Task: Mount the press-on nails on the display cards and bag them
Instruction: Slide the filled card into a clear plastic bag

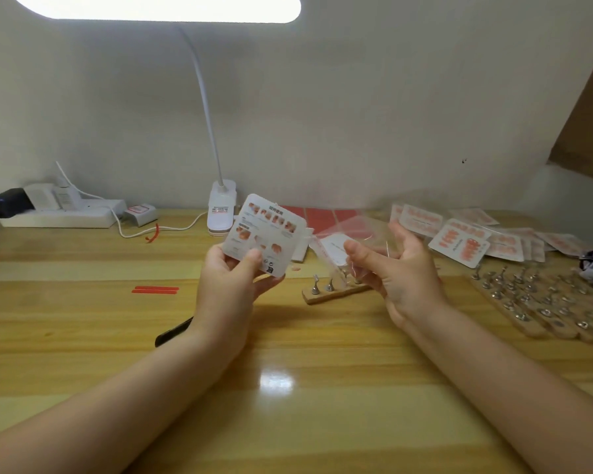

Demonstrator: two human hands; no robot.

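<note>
One display card point(266, 234), printed back up, was gripped in the left hand point(231, 278) above the table point(288, 388); one clear bag point(343, 241) was pinched by the right hand point(396, 268). Two red strips point(155, 289) lay left; bagged cards point(466, 239), uncounted, lay right.

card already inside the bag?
No: the left hand holds the card apart from the clear bag in the right hand.

Card point(266, 234) print too small
</note>
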